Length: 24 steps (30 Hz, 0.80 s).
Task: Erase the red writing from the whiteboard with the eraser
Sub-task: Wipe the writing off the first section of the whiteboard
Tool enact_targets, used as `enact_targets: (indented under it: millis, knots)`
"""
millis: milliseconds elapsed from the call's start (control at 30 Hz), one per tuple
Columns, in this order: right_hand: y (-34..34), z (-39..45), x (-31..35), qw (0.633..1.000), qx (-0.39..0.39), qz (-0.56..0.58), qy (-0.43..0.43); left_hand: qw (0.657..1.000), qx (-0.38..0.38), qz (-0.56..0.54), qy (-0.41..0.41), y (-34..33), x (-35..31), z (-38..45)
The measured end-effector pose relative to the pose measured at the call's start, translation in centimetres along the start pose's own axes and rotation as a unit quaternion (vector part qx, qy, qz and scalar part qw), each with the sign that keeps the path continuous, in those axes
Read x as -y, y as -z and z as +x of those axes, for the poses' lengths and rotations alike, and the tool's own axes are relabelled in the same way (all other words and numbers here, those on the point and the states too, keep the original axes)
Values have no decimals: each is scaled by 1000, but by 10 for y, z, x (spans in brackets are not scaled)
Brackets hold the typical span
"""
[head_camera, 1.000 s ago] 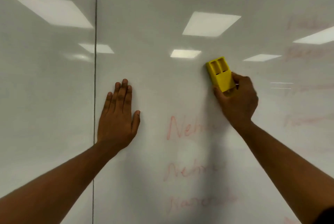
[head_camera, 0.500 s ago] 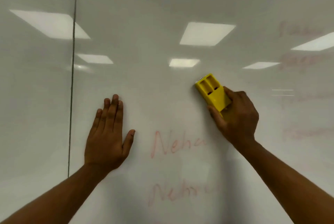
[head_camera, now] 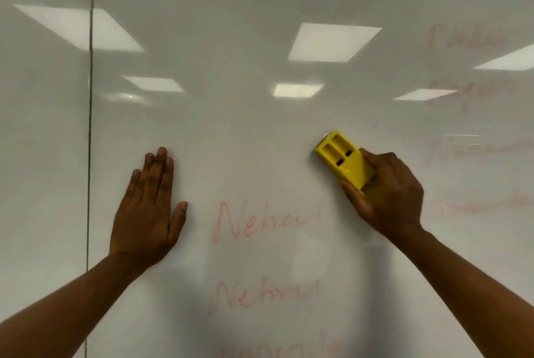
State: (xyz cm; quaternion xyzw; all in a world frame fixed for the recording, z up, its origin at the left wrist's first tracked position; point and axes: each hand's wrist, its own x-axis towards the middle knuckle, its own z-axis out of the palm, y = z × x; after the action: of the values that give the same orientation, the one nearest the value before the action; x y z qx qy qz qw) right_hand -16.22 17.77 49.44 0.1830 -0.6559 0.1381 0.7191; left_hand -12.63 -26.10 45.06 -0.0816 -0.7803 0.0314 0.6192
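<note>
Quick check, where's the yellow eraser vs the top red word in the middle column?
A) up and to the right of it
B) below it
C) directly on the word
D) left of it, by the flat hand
A: the yellow eraser, gripped by the right hand, sits on the whiteboard above and right of the top red word, clear of its letters.

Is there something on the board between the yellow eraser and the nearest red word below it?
Nothing visible. Only bare whiteboard lies between the eraser, gripped by the right hand, and the red word.
</note>
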Motion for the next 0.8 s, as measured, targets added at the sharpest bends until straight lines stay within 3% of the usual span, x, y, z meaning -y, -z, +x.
enact_targets:
  millis: [200,267,367,433,567,633,700,800]
  knots:
    - [-1,46,-11,962,-80,45,-256,999,11,-3,35,-5,-11,-12]
    - [-7,45,1,972,-81,44,-218,999,6,0,35,-7,-9,-12]
    - [-3,16,-5,995,-32,13,-89,999,-3,0,33,-9,-8,-11]
    - [5,5,-20,998,-19,-2,-67,999,-8,2,32,-9,-8,-11]
    - [8,32,-33,974,-54,25,-219,999,-4,-1,34,-9,-11,-12]
    - [3,45,-20,967,-62,34,-245,999,-2,-2,37,-8,-11,-12]
    - [0,36,-2,981,-42,32,-185,999,2,0,42,-8,-12,-13]
    - [3,-14,10,999,31,14,-22,999,8,4,44,-7,-12,-14]
